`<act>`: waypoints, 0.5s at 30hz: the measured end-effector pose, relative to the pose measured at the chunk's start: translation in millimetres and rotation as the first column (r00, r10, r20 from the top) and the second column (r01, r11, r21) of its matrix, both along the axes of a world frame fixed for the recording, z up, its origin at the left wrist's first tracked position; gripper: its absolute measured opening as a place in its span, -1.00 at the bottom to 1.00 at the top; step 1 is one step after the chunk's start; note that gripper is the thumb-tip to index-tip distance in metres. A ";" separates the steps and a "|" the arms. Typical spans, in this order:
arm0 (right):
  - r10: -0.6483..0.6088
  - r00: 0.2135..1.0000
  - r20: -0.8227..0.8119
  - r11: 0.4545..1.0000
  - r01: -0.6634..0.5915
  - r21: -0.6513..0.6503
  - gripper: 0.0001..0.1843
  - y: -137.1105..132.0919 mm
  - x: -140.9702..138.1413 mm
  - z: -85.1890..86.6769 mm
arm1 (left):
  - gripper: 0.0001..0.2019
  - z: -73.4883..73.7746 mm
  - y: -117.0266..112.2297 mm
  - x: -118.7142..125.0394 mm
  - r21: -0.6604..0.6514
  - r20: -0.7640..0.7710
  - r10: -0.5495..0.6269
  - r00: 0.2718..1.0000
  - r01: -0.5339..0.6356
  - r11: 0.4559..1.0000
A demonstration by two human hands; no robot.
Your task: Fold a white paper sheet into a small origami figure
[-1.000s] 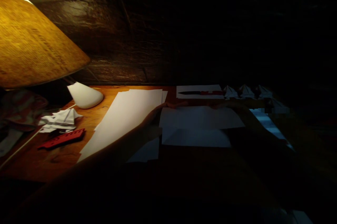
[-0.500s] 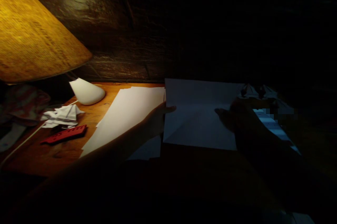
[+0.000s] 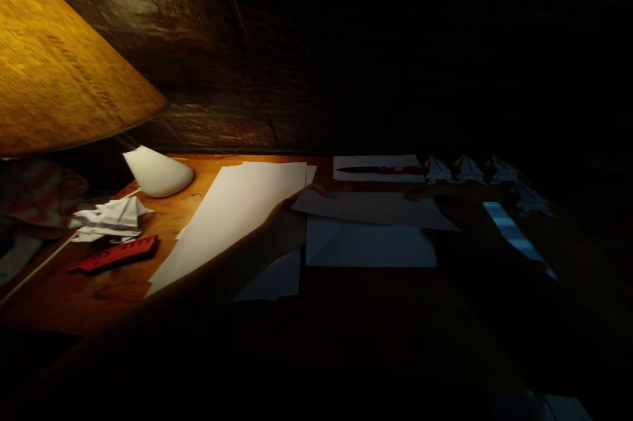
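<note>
Two hands work one sheet of white paper (image 3: 370, 248) in the middle of the surface (image 3: 109, 292), approx. halfway betw. its far and near edges. What's changed: ½ sec ago the sheet was opened out w/ its far half raised, hiding the knife (image 3: 380, 170); now the far half is back over as a flap (image 3: 376, 208), and the knife is in view again. The flap covers only part of the near half, and its rt. corner sticks out past the sheet's side. For the work, that reads as mid-fold, flap not yet lined up or pressed flat.

L hand (image 3: 318, 190): fingers bent over the far-left end of the fold. R hand (image 3: 420, 194): at the far-right end, mostly lost in shadow. Thumbs hidden and rt. side v. dark, so can't tell if either hand is pinching or just pressing.

Along the far edge, right of centre: knife, black blade pointing left, red handle, lying on another white sheet (image 3: 370, 161); just beside it, a row of 3 folded paper shapes (image 3: 469, 170). A 4th shape (image 3: 531, 198) sits nearer the rt. edge. Left of the hands, a loose stack of sheets (image 3: 232, 223) runs from the far edge toward the near one, partly under the L forearm. Toward the left edge: red tool (image 3: 116, 255), crumpled paper (image 3: 116, 215), lamp (image 3: 79, 64).
</note>
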State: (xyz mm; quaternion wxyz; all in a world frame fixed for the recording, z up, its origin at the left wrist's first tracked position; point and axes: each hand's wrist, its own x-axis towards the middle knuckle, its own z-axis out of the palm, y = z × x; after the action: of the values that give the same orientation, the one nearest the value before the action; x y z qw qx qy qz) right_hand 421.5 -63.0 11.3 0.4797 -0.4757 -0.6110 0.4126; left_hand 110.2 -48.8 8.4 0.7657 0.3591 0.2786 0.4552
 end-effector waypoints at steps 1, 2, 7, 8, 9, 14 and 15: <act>0.017 1.000 -0.017 1.000 -0.017 0.008 -0.89 0.1 -0.1 2.7 | -0.81 -0.1 -0.1 -0.5 0.004 0.009 -0.007 1.000 0.007 1.000; 0.024 0.999 -0.044 1.000 -0.024 0.004 -0.91 -0.2 -0.7 5.2 | -0.81 -0.6 -0.1 -0.6 0.011 0.006 -0.002 1.000 0.002 1.000; -0.094 0.970 -0.223 0.992 0.072 -0.103 -0.83 -5.9 -8.0 9.4 | -0.75 -3.3 1.8 5.2 0.049 -0.072 0.067 0.995 -0.064 0.997; -0.152 0.959 -0.240 0.982 0.120 -0.144 -0.77 -6.4 -9.7 8.6 | -0.75 -3.6 2.1 6.5 0.045 -0.079 0.064 0.995 -0.061 0.997; -0.214 0.945 -0.248 0.968 0.170 -0.186 -0.70 -6.3 -11.2 7.3 | -0.74 -4.0 2.3 7.3 0.039 -0.085 0.069 0.994 -0.065 0.997; -0.274 0.937 -0.217 0.950 0.230 -0.209 -0.74 -2.2 -12.9 0.9 | -0.69 -6.1 1.7 7.8 0.049 -0.160 0.155 0.975 -0.149 0.988; -0.256 0.943 -0.214 0.957 0.216 -0.194 -0.78 -2.2 -12.2 0.9 | -0.67 -5.8 1.5 8.1 0.061 -0.172 0.170 0.970 -0.162 0.985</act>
State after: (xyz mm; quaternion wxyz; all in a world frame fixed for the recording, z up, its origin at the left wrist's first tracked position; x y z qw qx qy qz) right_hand 409.3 -65.1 12.2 0.5532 -0.5318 -0.4509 0.4559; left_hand 118.3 -47.3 2.7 0.6887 0.3914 0.3636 0.4903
